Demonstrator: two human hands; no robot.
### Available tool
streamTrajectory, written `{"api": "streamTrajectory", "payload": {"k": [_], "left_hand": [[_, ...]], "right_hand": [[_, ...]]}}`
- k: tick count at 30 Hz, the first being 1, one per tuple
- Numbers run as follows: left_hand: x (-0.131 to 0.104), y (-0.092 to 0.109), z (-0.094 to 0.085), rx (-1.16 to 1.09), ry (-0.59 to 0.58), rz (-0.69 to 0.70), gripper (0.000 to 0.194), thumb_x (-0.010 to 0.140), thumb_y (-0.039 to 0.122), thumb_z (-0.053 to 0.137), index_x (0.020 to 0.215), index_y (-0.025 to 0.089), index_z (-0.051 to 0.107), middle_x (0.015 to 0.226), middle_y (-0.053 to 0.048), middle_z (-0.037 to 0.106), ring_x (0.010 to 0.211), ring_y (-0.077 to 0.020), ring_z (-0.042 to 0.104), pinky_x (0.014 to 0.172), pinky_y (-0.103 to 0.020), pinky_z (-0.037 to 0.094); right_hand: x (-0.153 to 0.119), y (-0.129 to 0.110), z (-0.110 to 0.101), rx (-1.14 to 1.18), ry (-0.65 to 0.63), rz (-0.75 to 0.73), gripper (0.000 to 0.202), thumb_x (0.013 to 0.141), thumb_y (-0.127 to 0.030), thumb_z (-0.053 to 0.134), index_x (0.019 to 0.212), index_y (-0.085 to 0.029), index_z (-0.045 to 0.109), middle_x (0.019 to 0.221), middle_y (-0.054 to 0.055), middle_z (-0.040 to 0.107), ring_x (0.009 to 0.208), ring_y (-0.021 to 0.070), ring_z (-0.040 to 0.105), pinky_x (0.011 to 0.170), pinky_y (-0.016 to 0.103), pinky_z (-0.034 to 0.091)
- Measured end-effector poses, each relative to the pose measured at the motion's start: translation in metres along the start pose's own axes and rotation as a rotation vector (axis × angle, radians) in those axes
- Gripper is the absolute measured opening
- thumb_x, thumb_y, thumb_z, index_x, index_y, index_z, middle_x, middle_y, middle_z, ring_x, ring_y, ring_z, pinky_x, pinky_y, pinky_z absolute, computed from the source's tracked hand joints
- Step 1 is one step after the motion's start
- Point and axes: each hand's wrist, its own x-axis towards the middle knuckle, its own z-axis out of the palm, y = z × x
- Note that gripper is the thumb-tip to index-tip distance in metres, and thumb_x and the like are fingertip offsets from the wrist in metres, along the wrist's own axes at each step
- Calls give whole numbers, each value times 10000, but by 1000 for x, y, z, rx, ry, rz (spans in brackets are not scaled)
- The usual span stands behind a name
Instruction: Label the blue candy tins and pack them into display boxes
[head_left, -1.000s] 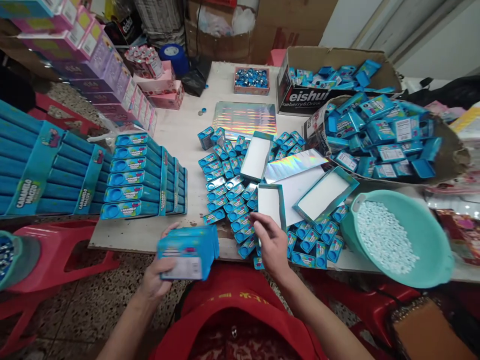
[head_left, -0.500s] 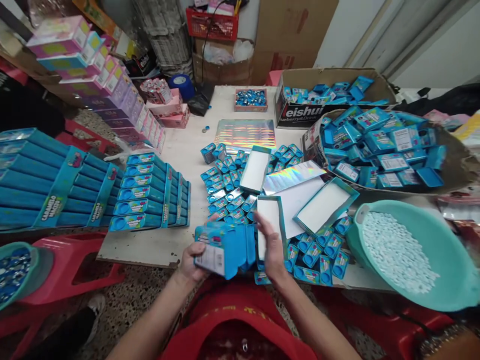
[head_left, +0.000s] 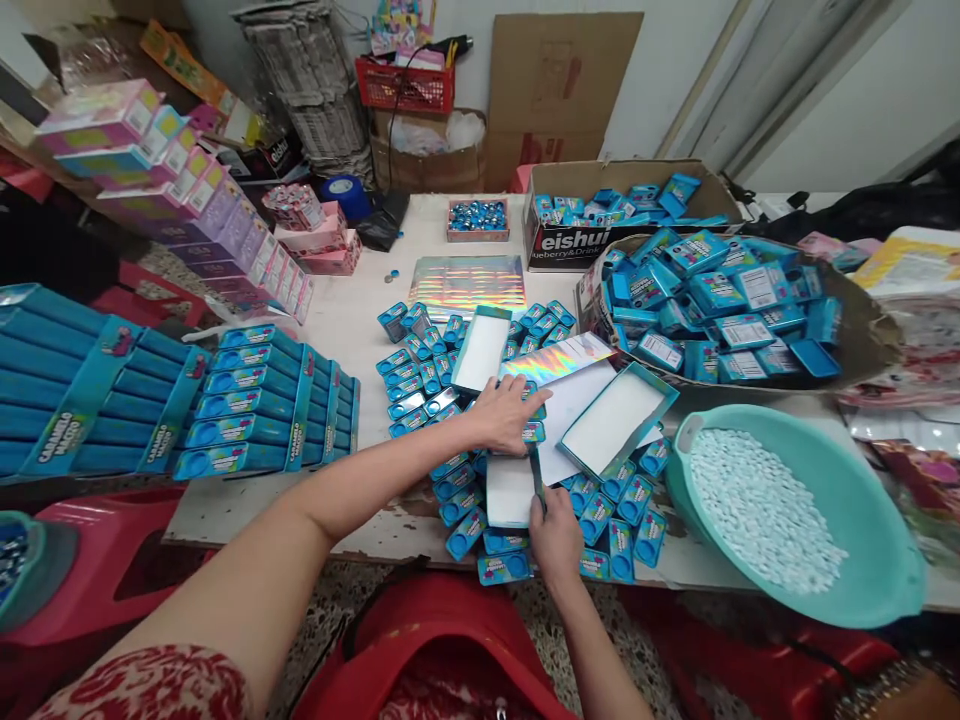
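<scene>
My right hand (head_left: 556, 535) grips the right side wall of a shallow open blue box (head_left: 511, 490) with a bare white inside, lying among small blue tins near the table's front edge. Just beyond that box, my left hand (head_left: 506, 415) reaches across with fingers curled over a small blue tin (head_left: 534, 432); the fingers partly hide it. Another open box (head_left: 482, 348) with a white inside lies behind my left hand. A third white-lined box (head_left: 619, 420) rests tilted to the right, on white sheets and tins.
Blue display packs (head_left: 262, 400) stand at left, beside stacked pink and purple boxes (head_left: 180, 190). Cartons of blue packs (head_left: 735, 290) fill the right side. A turquoise basin (head_left: 870, 540) of pale candies sits at front right. A shiny sheet (head_left: 469, 285) lies behind the tins.
The blue box that was in my left hand is no longer held. My left hand has moved forward and right onto the tins. My right hand now grips the open box's edge.
</scene>
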Motion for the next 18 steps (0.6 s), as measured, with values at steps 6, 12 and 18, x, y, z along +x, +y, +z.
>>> {"api": "streamTrajectory", "payload": {"k": [6,12,18], "left_hand": [[-17,18,30,108,174,-51,869,757,422,664,1475,190,232,1541,-230,166,1414,-420,119,1069,-644,107],[-64,0,32,-43,350,-153,871,793,593,559,1494,235,185,1570,-126,146,1434,-392,18,1099,-644,113],[-199,-48,91,-292,376,-625,929,771,197,561,1503,179,-12,1578,-161,-28,1450,-319,25,1124,-483,254]], "right_hand": [[3,9,8,25,-27,32,325,883,-299,360,1014,-160,623,902,96,581,748,223,544,559,296,359],[1,-2,-16,98,188,-147,461,888,-487,460,1186,-154,574,999,157,547,899,310,545,698,415,448],[-18,-41,-25,251,200,-562,363,864,-246,585,1225,-268,558,975,94,586,891,252,571,766,414,477]]}}
